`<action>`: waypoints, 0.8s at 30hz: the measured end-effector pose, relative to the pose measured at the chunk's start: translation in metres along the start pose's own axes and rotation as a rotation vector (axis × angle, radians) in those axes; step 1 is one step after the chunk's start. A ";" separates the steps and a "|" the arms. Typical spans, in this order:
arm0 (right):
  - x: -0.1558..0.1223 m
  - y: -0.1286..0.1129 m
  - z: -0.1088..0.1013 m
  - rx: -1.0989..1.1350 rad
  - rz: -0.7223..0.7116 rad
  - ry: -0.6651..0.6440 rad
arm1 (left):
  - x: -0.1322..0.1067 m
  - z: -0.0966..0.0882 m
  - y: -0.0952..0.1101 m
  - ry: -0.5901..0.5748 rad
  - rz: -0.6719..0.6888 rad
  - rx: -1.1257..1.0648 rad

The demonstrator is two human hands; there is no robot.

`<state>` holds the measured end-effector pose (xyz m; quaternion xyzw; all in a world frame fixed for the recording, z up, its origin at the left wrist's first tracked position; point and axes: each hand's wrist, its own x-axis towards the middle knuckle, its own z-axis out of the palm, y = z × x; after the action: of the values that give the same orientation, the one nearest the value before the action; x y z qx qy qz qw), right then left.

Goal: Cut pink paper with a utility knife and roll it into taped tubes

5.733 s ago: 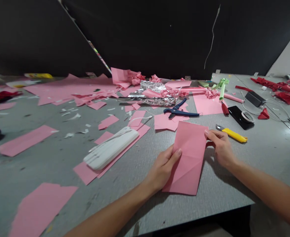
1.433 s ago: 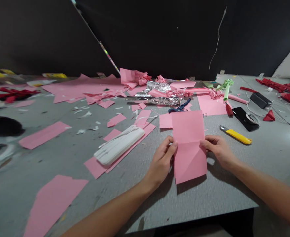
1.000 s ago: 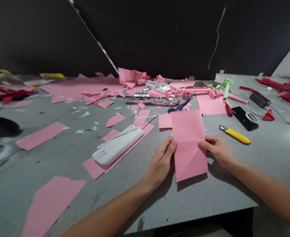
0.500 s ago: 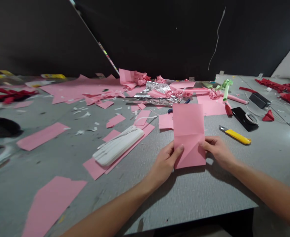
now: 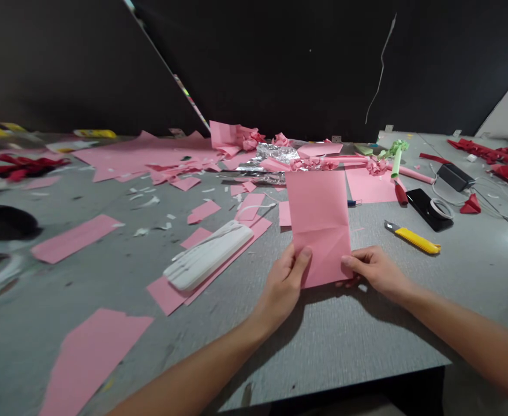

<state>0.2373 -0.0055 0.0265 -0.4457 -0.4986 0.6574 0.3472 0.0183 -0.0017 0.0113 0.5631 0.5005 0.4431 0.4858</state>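
Observation:
Raised above the table near its front edge is a pink sheet of paper (image 5: 318,214), creased across its middle and with a fainter diagonal crease below. My left hand (image 5: 285,277) pinches its lower left edge, thumb on the front face. My right hand (image 5: 374,268) grips the lower right edge, its thumb on the front and some fingers behind the paper. To the right of the sheet lies a yellow box cutter (image 5: 414,238) with its blade end pointing left. Behind the sheet, a smaller pink piece (image 5: 284,214) is partly hidden.
A white power strip (image 5: 208,254) rests on pink strips at left. Pink cutouts (image 5: 93,358) and white scraps lie on the grey table (image 5: 344,341). Crumpled pink paper and foil (image 5: 275,153) line the back. A black phone (image 5: 429,209) with a tape roll (image 5: 441,208) sits right.
The pink sheet has shifted left and slightly up, tilting a little. My left hand keeps its hold; my right hand has moved left with the paper, its thumb now further over the lower edge.

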 end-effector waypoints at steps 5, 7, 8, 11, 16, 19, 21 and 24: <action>-0.001 -0.002 0.001 0.005 -0.037 0.008 | 0.002 0.001 0.001 0.012 0.010 -0.012; -0.001 -0.003 0.001 -0.022 -0.028 0.000 | 0.003 0.001 0.001 0.020 0.007 -0.040; -0.001 -0.003 0.001 -0.033 -0.019 -0.008 | 0.003 0.001 0.001 0.023 0.005 -0.053; -0.001 0.000 -0.001 -0.030 0.023 -0.043 | 0.002 0.001 0.003 0.029 -0.003 -0.079; 0.000 0.003 -0.001 0.029 0.031 -0.042 | 0.001 0.001 0.003 0.043 -0.006 -0.097; -0.001 0.003 -0.001 -0.022 0.017 -0.056 | 0.001 0.001 0.003 0.078 -0.015 -0.097; -0.001 0.004 -0.002 -0.046 0.026 -0.084 | 0.002 0.001 0.003 0.099 -0.014 -0.098; 0.000 0.006 -0.004 -0.034 0.031 -0.108 | 0.003 -0.001 0.005 0.098 -0.003 -0.124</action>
<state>0.2410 -0.0056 0.0205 -0.4231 -0.5208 0.6771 0.3020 0.0186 0.0011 0.0163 0.5089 0.4958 0.4997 0.4954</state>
